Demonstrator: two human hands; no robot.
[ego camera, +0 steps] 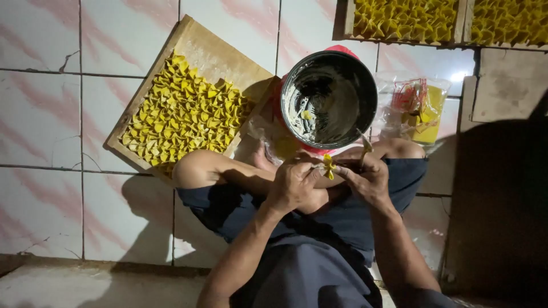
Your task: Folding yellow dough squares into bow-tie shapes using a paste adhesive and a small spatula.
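My left hand and my right hand meet over my crossed legs, pinching a small folded yellow paper piece between the fingertips. The right hand also holds a thin stick that points up toward the bowl. Just beyond my hands stands a dark round bowl with whitish paste smeared inside. To the left lies a shallow wooden tray, its near part packed with several folded yellow paper pieces.
A clear plastic bag with yellow and red contents lies right of the bowl. Two more trays of yellow folded pieces sit at the top edge. The floor is pink-streaked white tile; the right side is in deep shadow.
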